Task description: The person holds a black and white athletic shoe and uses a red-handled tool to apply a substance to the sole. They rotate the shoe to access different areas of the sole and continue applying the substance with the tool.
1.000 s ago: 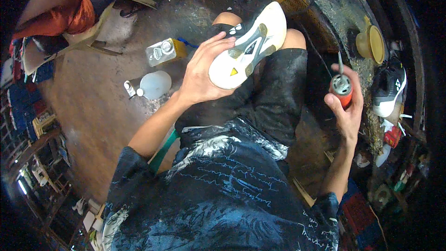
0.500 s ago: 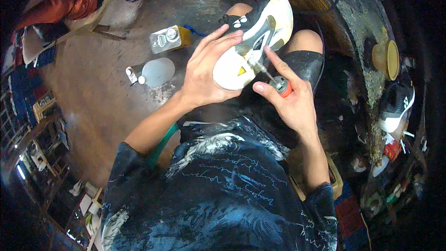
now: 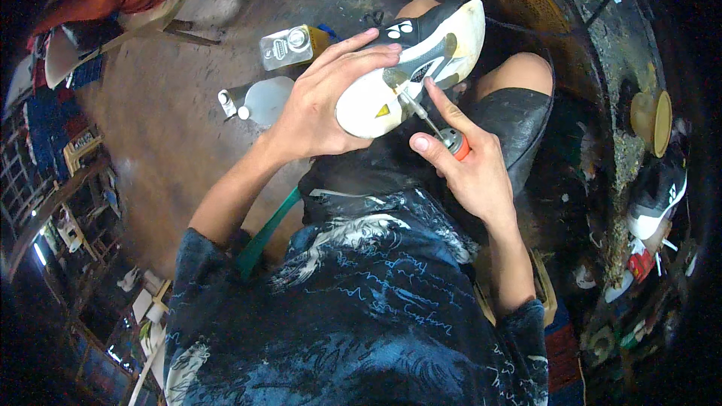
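A shoe [image 3: 466,34] with a white, grey and yellow sole faces sole-up above my lap, black upper showing behind it. My left hand [image 3: 320,98] is wrapped round its heel end, fingers over the far side. My right hand [image 3: 474,169] grips a red rotary tool with a grey metal head [image 3: 455,145]; its thin shaft reaches to the middle of the sole, where my index finger also rests near the sole's edge. Whether the tip touches is hard to tell.
A metal can [image 3: 284,49] and a translucent bottle [image 3: 267,101] stand on the floor [image 3: 158,173] at left. At right are a concrete ledge [image 3: 617,180] with a yellow dish [image 3: 650,124] and a black-and-white shoe [image 3: 658,203], plus a yellow crate [image 3: 526,7].
My right hand has swung leftward from out at the right, bringing the tool up to the sole. My left hand still holds the shoe, which has shifted slightly.
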The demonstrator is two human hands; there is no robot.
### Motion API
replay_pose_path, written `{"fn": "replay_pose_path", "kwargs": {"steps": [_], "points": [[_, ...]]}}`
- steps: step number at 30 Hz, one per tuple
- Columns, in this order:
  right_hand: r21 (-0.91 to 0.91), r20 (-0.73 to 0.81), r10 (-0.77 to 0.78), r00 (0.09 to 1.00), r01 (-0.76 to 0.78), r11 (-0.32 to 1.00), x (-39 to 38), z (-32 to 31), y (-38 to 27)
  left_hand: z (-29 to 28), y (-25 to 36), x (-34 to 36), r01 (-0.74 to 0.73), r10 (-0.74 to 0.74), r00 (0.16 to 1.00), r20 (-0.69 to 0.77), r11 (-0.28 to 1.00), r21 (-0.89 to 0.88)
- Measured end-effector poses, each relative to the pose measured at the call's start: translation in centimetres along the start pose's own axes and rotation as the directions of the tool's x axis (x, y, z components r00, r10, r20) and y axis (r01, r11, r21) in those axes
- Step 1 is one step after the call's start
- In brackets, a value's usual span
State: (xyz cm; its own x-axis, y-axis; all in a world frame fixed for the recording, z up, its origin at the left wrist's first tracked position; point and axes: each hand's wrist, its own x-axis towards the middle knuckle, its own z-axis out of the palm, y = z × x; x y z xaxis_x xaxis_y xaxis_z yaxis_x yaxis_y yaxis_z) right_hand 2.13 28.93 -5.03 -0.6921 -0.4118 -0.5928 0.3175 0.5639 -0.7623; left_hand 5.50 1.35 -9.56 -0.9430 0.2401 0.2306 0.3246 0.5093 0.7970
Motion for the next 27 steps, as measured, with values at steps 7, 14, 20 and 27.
{"fn": "replay_pose_path", "kwargs": {"steps": [7, 14, 20, 27], "points": [[-0.041, -0.125, -0.067, 0.99, 0.063, 0.997, 0.4, 1.1, 0.2, 0.0, -0.6, -0.3, -0.003, 0.003, 1.0, 0.01, 1.0, 0.017], [-0.082, -0.173, -0.113, 0.978, 0.1, 0.992, 0.7, 1.6, 0.4, 0.0, -0.6, -0.2, 0.012, -0.012, 1.0, 0.019, 0.999, 0.039], [-0.047, -0.112, 0.012, 0.994, -0.017, 0.999, 0.5, 1.1, -0.6, -0.1, -0.5, -0.2, 0.013, -0.014, 1.0, 0.026, 0.999, 0.046], [-0.117, -0.165, -0.045, 0.985, 0.025, 0.993, 0.7, 1.5, -0.3, 0.0, -0.3, -0.2, 0.017, -0.018, 0.999, 0.03, 0.999, 0.034]]}}
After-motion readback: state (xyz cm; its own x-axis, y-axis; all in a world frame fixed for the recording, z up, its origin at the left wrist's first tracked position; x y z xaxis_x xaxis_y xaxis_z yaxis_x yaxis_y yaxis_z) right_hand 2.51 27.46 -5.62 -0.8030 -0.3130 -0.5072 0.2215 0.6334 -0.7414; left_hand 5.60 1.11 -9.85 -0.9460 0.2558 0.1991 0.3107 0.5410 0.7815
